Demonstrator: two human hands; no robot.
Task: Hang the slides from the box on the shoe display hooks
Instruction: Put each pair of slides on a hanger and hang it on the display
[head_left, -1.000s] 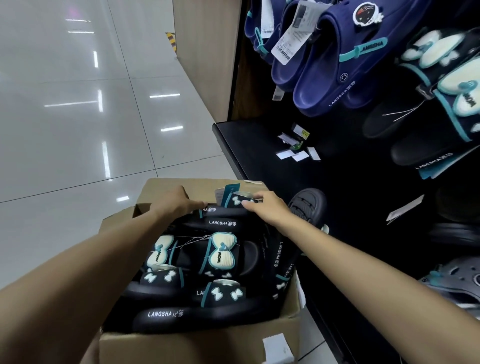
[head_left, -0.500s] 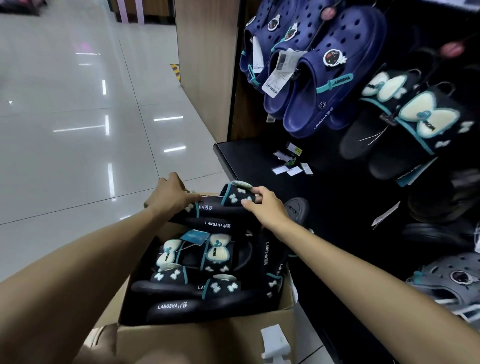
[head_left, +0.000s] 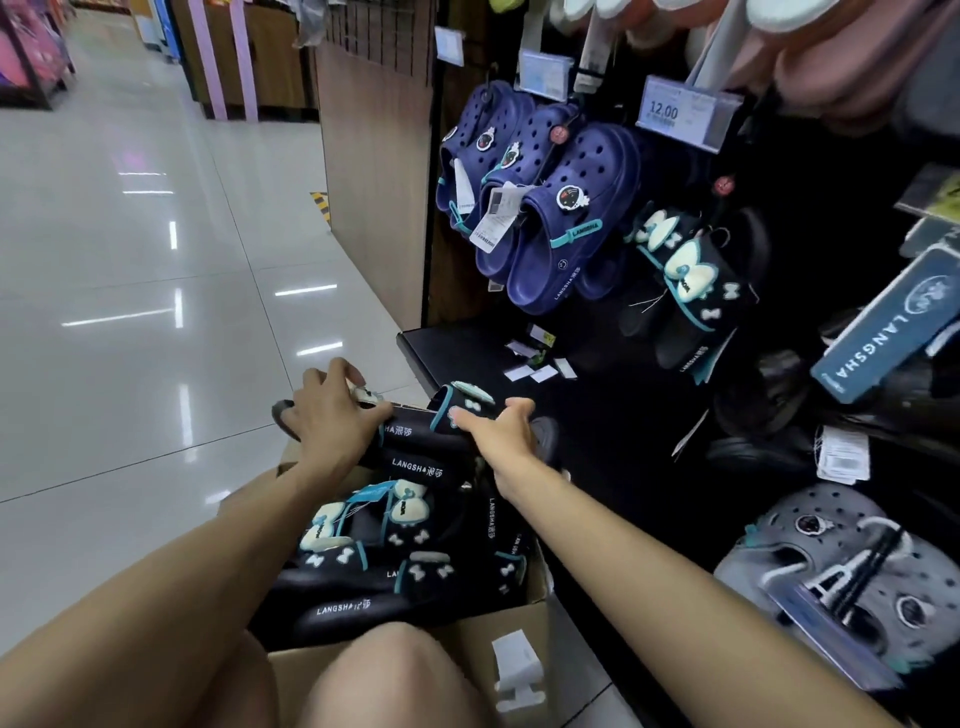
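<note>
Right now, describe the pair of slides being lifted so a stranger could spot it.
Find the cardboard box on the floor by the black display. At its far end, the left hand and right hand grip one black bow slide pair, raised above the others.

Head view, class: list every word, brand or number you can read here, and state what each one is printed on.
"LANGSHA": sole edges of the black slides the hands lift from the box.
"LANGSHA": strap of a navy clog.
"LANGSHA": sole edge of the hung black slides.
"LANGSHA": blue card at right.
"12.00": price label.
Too small to read: the white tags and the paper slips.
</note>
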